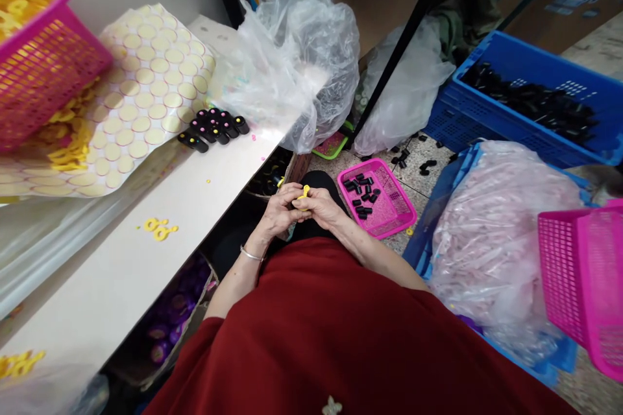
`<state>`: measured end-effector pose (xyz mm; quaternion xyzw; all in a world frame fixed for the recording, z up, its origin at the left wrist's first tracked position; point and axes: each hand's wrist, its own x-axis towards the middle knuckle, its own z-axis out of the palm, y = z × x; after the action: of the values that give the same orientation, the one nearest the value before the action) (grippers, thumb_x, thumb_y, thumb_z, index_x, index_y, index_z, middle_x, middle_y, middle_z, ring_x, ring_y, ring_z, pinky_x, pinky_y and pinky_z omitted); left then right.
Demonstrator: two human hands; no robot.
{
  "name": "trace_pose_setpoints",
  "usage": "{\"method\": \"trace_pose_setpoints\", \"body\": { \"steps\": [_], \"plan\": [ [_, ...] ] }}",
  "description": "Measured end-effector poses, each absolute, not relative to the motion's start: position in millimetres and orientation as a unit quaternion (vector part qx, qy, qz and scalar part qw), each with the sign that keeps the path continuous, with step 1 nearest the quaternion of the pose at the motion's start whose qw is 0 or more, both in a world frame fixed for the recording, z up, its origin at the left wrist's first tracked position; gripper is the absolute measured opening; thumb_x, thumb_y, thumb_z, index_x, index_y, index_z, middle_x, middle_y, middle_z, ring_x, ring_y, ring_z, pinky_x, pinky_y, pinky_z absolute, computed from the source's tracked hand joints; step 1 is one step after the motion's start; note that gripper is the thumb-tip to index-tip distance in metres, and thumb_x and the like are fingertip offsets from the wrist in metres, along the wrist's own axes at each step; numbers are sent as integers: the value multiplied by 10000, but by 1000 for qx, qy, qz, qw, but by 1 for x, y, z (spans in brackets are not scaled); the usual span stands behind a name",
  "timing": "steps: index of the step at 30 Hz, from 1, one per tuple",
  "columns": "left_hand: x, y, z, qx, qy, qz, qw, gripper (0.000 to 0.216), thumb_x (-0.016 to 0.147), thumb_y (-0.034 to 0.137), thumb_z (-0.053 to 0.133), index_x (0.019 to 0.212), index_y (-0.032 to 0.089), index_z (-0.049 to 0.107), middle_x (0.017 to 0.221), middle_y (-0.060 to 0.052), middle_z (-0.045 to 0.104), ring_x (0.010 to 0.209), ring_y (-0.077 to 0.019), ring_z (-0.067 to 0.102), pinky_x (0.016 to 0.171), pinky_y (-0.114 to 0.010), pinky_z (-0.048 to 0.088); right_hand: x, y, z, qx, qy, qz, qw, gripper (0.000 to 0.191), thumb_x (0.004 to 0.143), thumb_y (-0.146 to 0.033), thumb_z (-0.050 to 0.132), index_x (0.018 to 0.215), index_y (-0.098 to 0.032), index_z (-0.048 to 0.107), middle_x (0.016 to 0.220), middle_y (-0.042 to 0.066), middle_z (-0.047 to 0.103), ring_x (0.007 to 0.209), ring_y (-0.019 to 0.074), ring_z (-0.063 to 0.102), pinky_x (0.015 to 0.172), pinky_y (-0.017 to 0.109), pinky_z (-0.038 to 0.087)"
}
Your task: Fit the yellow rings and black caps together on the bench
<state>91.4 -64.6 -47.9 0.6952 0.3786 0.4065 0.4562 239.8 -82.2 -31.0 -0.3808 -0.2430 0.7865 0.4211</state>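
My left hand (282,209), with a bracelet at the wrist, and my right hand (322,206) meet above my lap. Between their closed fingers is a small yellow plastic piece (305,191) with a rounded tip; its lower part is hidden. On the white table to the left lie loose yellow ring-shaped pieces (158,229). Farther back stands a cluster of short black cylinders (214,124) with pink or yellow dots on top. A pink basket (411,217) holding several black pieces (361,193) sits on the floor just beyond my right hand.
A pink basket of yellow pieces (53,55) rests on a dotted sheet (150,71) on the table (146,279). Clear plastic bags (311,45) hang over its far end. At right are a blue crate (530,136), a filled bag (491,233) and pink baskets (579,272).
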Motion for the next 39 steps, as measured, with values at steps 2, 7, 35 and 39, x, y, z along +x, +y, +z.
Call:
{"method": "trace_pose_setpoints", "body": {
  "steps": [2, 7, 35, 39],
  "plan": [
    [90, -64, -50, 678, 387, 409, 472, 432, 578, 447, 835, 898, 171, 742, 976, -108, 673, 1066, -256, 592, 943, -436, 480, 239, -82, -34, -362, -232, 798, 423, 495, 475, -365, 897, 811, -132, 617, 651, -36, 616, 513, 92, 586, 480, 218, 536],
    [81, -65, -55, 624, 409, 406, 527, 504, 502, 426, 874, 916, 167, 750, 1087, -139, 647, 1073, -267, 591, 980, -455, 449, 245, -70, -44, -285, -181, 882, 329, 613, 707, -742, 582, 908, -163, 587, 734, 4, 633, 649, 146, 644, 596, 324, 593],
    [78, -69, -51, 728, 373, 288, 497, 226, 717, 350, 738, 871, 184, 731, 941, -91, 660, 1184, -280, 516, 1037, -470, 397, 231, -80, -64, -374, -305, 765, 426, 275, 511, -192, 755, 781, -152, 723, 754, 0, 644, 681, 105, 552, 562, 192, 451],
    [65, -74, -56, 719, 398, 304, 482, 305, 738, 429, 715, 914, 180, 730, 1000, -116, 652, 1176, -291, 519, 1021, -486, 406, 222, -78, -60, -356, -284, 811, 368, 385, 511, -191, 776, 888, -153, 711, 760, -10, 642, 665, 92, 557, 569, 190, 465]
  ]
}}
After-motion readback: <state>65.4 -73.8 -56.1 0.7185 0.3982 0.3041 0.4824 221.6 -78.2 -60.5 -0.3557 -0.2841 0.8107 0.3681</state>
